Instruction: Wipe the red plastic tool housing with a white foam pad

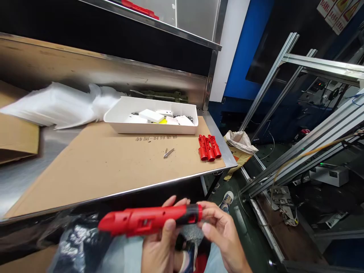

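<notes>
Red tool (148,220) lay level across both my hands, below the front edge of the surface (113,178) and over my lap. My left hand (160,248) wrapped it from beneath near the middle, thumb pressed on the near side, so that grip was closed on the body. My right hand (224,231) pinched the black collar (191,214) at the right end between thumb and fingertips. The pointed end stuck out to the left, free of both hands.

In the same head view, three red pieces (209,147) lay side by side near the right corner of the surface, touching one another. A small metal clip (168,153) sat alone on the cardboard, well apart from them. Behind it stood a white tray (150,120) with white parts inside, and a stack of clear bags (57,104) to its left.

By my judgement, the piece in hand looked assembled, with the collar end being seated or checked; three others already lay set aside.
</notes>
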Action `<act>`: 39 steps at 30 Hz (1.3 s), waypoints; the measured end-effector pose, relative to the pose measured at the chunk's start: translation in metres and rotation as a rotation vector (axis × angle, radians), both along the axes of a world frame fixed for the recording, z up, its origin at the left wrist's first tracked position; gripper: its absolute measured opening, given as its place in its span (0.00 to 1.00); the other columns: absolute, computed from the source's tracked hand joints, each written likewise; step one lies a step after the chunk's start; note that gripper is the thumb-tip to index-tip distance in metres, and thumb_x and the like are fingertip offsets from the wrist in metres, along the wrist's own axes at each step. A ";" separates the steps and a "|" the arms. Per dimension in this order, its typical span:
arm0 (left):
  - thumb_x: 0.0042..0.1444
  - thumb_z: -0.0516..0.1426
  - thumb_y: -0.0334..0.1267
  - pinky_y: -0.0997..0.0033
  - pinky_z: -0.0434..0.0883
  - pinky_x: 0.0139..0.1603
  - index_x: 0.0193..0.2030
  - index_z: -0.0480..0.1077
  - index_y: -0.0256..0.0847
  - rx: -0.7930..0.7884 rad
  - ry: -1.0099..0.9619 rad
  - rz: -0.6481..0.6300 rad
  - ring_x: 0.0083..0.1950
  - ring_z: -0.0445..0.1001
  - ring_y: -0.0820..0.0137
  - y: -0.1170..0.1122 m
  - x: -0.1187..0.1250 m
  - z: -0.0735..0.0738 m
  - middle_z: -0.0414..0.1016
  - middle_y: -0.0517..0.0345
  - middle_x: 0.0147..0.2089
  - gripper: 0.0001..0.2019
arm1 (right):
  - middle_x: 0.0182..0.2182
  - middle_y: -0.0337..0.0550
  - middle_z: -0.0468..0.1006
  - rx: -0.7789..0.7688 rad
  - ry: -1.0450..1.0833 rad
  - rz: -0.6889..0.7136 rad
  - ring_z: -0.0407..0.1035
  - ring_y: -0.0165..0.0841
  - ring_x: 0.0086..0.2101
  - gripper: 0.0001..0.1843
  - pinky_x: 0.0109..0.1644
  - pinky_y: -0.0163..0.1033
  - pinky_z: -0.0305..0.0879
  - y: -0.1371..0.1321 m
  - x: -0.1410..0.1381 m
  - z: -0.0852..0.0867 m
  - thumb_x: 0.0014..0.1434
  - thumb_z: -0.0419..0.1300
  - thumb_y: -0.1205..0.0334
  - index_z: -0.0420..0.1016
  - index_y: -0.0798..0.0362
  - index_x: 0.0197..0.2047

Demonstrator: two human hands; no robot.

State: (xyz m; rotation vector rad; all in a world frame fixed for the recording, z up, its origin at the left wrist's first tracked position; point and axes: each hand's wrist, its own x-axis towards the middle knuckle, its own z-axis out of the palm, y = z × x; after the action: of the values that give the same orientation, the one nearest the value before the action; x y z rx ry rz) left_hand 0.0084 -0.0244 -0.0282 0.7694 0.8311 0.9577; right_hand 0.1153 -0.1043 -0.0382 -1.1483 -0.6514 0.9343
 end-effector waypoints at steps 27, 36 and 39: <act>0.48 0.71 0.42 0.73 0.77 0.42 0.68 0.58 0.45 -0.544 -0.256 -0.182 0.48 0.78 0.61 0.000 0.014 0.008 0.76 0.44 0.52 0.43 | 0.52 0.44 0.70 0.168 -1.145 -0.511 0.61 0.43 0.58 0.09 0.61 0.52 0.60 0.015 -0.004 -0.014 0.68 0.53 0.57 0.74 0.48 0.40; 0.51 0.68 0.51 0.71 0.75 0.47 0.66 0.62 0.47 -0.535 -0.289 -0.184 0.56 0.74 0.57 0.012 0.011 -0.005 0.78 0.47 0.50 0.37 | 0.54 0.45 0.71 0.115 -1.075 -0.512 0.64 0.44 0.57 0.17 0.63 0.55 0.56 0.017 -0.009 -0.022 0.65 0.54 0.44 0.72 0.45 0.48; 0.50 0.66 0.58 0.67 0.73 0.54 0.58 0.71 0.46 -0.162 -0.015 -0.017 0.55 0.74 0.57 0.024 0.002 -0.006 0.79 0.49 0.50 0.31 | 0.56 0.46 0.70 0.067 -0.937 -0.534 0.65 0.44 0.56 0.24 0.59 0.51 0.59 0.010 0.002 -0.026 0.65 0.50 0.39 0.72 0.44 0.52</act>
State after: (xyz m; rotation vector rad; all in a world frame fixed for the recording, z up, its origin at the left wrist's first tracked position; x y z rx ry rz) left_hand 0.0101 -0.0008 -0.0340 0.6279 0.8764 0.8688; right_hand 0.1170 -0.0942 -0.0644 -1.5839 -1.0284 -0.1296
